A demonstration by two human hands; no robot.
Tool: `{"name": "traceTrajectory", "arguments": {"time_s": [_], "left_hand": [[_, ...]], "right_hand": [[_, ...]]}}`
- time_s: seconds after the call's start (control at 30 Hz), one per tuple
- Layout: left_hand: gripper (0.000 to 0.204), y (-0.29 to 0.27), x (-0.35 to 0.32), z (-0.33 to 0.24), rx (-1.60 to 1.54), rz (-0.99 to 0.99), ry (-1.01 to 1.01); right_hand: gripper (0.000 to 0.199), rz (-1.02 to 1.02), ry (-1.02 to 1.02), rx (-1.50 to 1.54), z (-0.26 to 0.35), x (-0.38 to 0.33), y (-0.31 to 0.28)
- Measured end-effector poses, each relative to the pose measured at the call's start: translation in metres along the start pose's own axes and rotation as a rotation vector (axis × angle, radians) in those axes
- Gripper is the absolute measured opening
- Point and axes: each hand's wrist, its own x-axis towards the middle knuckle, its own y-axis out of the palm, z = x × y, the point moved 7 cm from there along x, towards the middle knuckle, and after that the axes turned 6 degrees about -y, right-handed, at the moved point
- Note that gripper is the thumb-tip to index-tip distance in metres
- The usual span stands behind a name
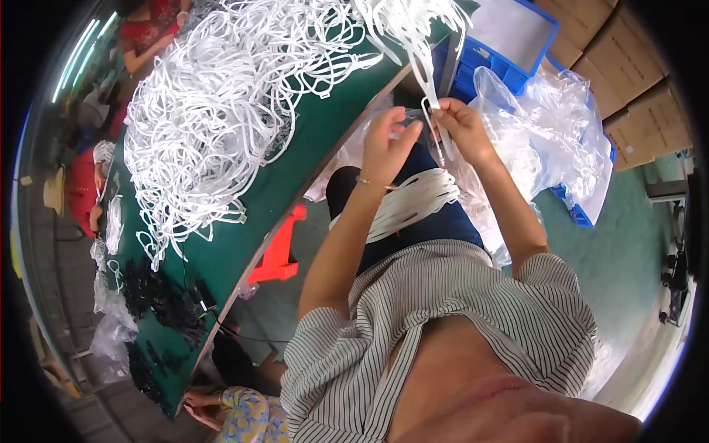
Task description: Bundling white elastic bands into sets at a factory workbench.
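Note:
My right hand (464, 131) is closed, pinching a white strap (430, 88) that runs up to the pile at the table's edge. Below the fingers, a thin strand hangs toward my lap. Just to the left, my left hand (388, 148) is raised with its fingers bent and the thumb apart, and nothing shows in it. Across my thighs lies a bundle of white straps (413, 203), laid roughly side by side. A big tangled heap of white straps (214, 111) covers much of the green table (295, 173).
Black pieces (159, 299) lie at the table's near left end, where another person's hands (203, 406) show. A red plastic stool (277, 251) stands beside the table. To my right are clear plastic bags (532, 140), a blue crate (502, 63) and cardboard boxes (628, 74). Other people sit across the table.

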Motion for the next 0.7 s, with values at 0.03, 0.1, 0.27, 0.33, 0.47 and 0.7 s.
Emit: {"name": "traceTrajectory", "arguments": {"time_s": [0.03,0.1,0.27,0.33,0.47,0.7], "left_hand": [[0.04,0.011,0.004,-0.011,-0.007,-0.009,0.028],[0.036,0.036,0.011,-0.015,0.061,0.164,-0.038],[0.012,0.029,-0.01,-0.009,0.292,0.104,0.106],[0.012,0.029,-0.024,-0.013,0.195,0.171,0.056],[0.011,0.026,-0.053,-0.03,0.116,0.302,0.117],[0.016,-0.06,-0.094,-0.039,0.136,0.352,-0.014]], "right_hand": [[0.01,0.048,-0.081,0.005,-0.001,-0.008,0.003],[0.014,0.057,-0.209,-0.213,0.004,-0.026,0.007],[0.033,0.212,-0.16,-0.334,-0.003,-0.025,-0.017],[0.044,-0.056,-0.506,-0.75,0.036,-0.015,-0.017],[0.039,0.178,-0.826,-1.082,0.02,0.024,0.012],[0.028,0.299,-0.864,-1.269,0.016,0.015,0.008]]}}
